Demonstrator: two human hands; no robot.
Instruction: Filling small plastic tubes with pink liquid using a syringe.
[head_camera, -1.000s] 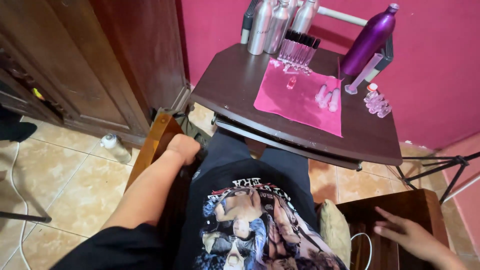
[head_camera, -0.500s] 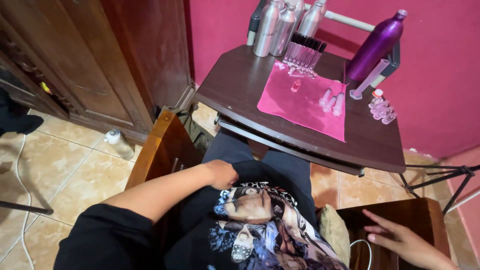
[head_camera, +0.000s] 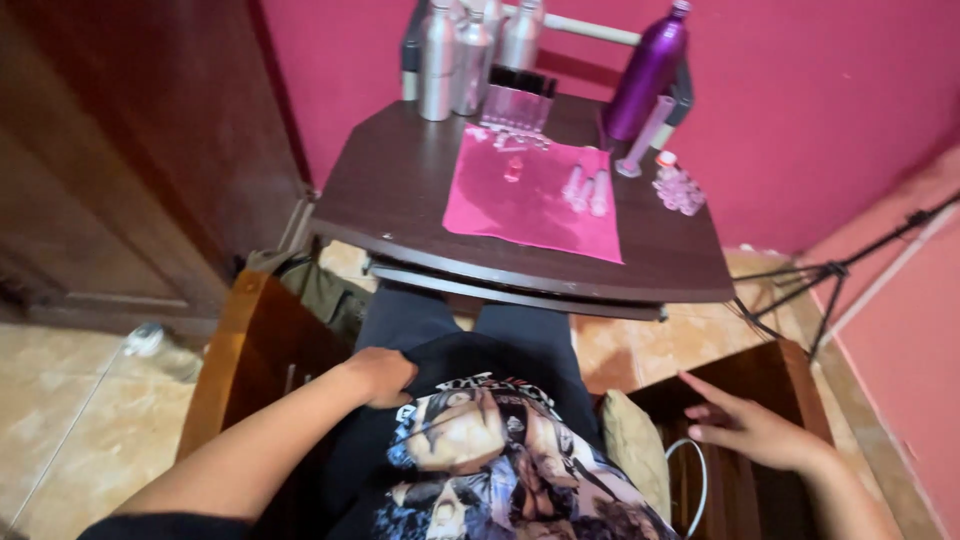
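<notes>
My left hand (head_camera: 383, 376) rests at the hem of my black printed shirt (head_camera: 490, 450) on my lap, fingers curled against the cloth. My right hand (head_camera: 745, 427) hovers flat with fingers spread over a dark wooden stand (head_camera: 790, 370) to my right, holding nothing. In front of my knees stands a small dark table (head_camera: 400, 190) with a pink mat (head_camera: 530, 195). A few small clear vials (head_camera: 587, 186) lie on the mat. A purple bottle (head_camera: 648, 72) and silver bottles (head_camera: 470, 52) stand at the back.
A rack of small dark-capped bottles (head_camera: 518, 100) and a cluster of tiny bottles (head_camera: 676, 185) sit on the table. A wooden cabinet (head_camera: 120, 160) is at left, a tripod leg (head_camera: 820, 275) at right. A brown wooden chair arm (head_camera: 245, 360) is beside my left thigh.
My left hand has come in from the chair arm onto my lap at the shirt hem. The view has shifted; my right hand stays over the wooden stand.
</notes>
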